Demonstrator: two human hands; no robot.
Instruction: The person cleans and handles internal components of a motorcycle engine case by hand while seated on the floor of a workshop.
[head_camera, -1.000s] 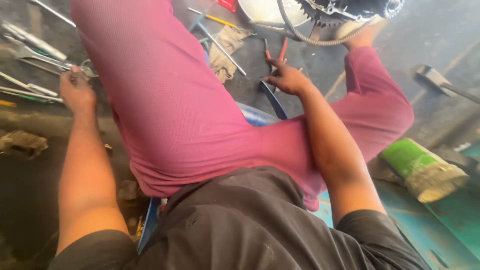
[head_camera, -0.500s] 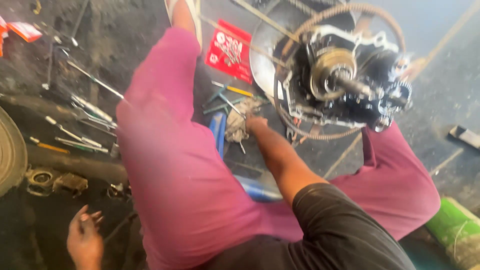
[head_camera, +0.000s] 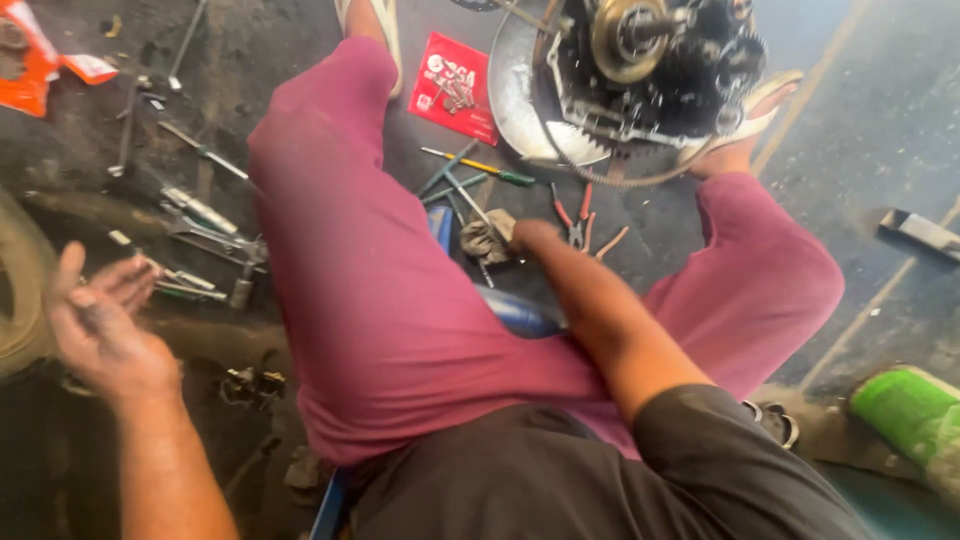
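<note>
Far left, an orange wrapper (head_camera: 30, 60) lies on the dark, oily floor (head_camera: 880, 140), and a tyre edge (head_camera: 20, 290) curves in below it. The left hand (head_camera: 100, 325) hangs in the air low at the left, palm up, fingers spread and loose — grasping nothing, grimy with grease. Just past it on the floor sit scattered wrenches and sockets (head_camera: 200, 225), near the hand but not touched.

The person's legs in magenta trousers (head_camera: 380, 300) fill the centre, spread around the work area. Between the knees lies a cluster of screwdrivers (head_camera: 470, 180), one with a yellow shaft and green handle, and above them a red packet (head_camera: 455, 85) with small bolts on it.

The right hand (head_camera: 525, 235) reaches down between the legs and rests on a dirty grey rag (head_camera: 488, 238) on the floor; fingers are curled onto it, but whether they actually pinch it — cannot tell, hand is turned away. Red-handled pliers (head_camera: 575, 220) lie just beside that hand, to its right.

Upper right, an engine (head_camera: 650, 60) with exposed gears stands by the right foot. A metal tool (head_camera: 925, 230) lies at the far right edge, and a green object (head_camera: 905, 410) lower right.
</note>
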